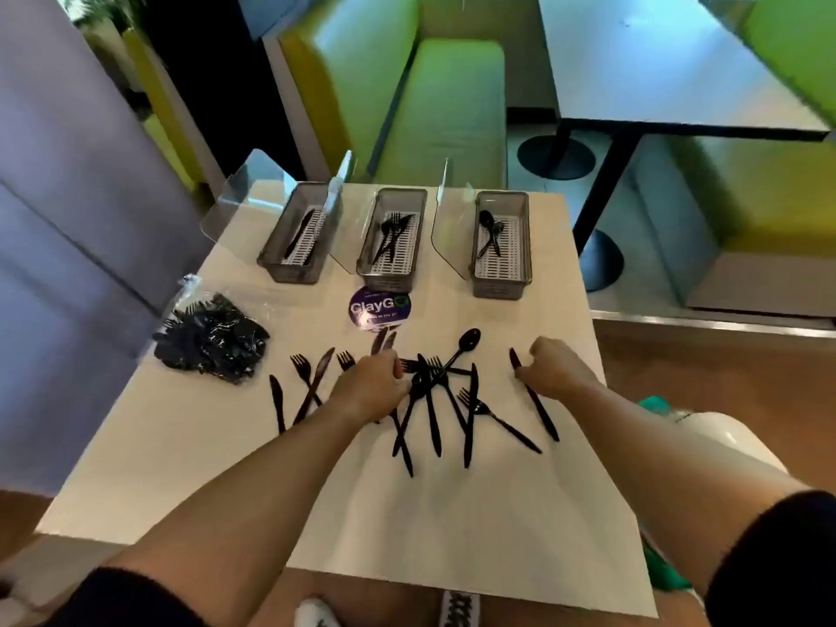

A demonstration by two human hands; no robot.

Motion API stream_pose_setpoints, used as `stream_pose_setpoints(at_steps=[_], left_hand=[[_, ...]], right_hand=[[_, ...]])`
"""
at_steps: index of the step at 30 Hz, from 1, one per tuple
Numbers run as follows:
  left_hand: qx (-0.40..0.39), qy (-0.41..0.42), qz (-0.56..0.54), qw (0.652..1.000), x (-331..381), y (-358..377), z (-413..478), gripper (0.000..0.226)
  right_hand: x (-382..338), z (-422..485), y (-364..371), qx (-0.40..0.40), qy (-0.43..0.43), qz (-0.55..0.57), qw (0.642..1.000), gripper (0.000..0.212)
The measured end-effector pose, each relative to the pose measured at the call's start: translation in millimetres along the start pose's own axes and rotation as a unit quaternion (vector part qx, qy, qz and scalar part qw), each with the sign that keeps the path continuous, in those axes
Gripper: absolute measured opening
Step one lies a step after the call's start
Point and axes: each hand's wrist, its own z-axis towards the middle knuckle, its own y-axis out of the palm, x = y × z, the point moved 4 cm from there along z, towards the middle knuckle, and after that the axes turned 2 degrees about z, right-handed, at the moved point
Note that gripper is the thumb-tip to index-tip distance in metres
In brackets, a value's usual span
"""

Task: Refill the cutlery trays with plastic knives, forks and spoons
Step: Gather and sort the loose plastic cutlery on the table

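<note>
mostly hidden in the left hand [368, 384]: two blurred utensils [382, 340].

Bare table strip [488, 314] between scattered cutlery [432, 414] and trays [384, 280]; upright clear lids [452, 233] beside them.

You are looking at black cutlery [432, 418] lying on a cream-white tabletop [181, 468], smoky grey trays [382, 280] showing white slotted liners [398, 260], a purple sticker [379, 307] bearing white lettering, yellow-green benches [434, 115] behind, and your black sleeves [778, 558].
</note>
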Motion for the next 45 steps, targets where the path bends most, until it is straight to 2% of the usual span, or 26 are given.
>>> stream_pose_setpoints(at_steps=[5,7,11,15,22,29,34,40,43,45], left_hand=[[0.007,-0.030,0.061,0.998,7,29,-6,0.036],[0.032,-0.017,0.086,0.996,12,34,-5,0.043],[0.052,-0.015,0.129,0.990,21,39,-4,0.053],[0.050,-0.033,0.129,0.990,27,42,-2,0.051],[0.029,-0.064,0.028,0.997,34,43,4,0.027],[0.020,-0.074,-0.038,0.996,23,42,7,0.026],[0.044,-0.054,-0.126,0.990,15,35,10,0.023],[0.079,-0.018,-0.267,0.960,11,23,13,0.018],[0.052,-0.016,-0.358,0.932,11,21,12,0.014],[0.026,-0.022,-0.422,0.906,15,19,9,0.010]], right_hand=[[11,-8,15,-0.020,0.050,-0.027,0.998,0.060],[11,-8,20,-0.007,0.041,-0.027,0.999,0.053],[7,-7,23,0.012,0.025,-0.031,0.999,0.025],[3,-9,23,0.003,0.023,-0.023,0.999,0.021],[6,-16,28,0.003,0.030,-0.010,1.000,0.014],[5,-17,31,0.005,0.032,0.005,0.999,0.011],[-3,-21,30,0.011,-0.015,0.096,0.995,0.011],[-10,-32,40,-0.076,-0.071,0.085,0.991,0.016],[-10,-36,46,-0.113,-0.072,0.036,0.990,0.019],[-9,-36,50,-0.116,-0.070,0.009,0.991,0.013]])
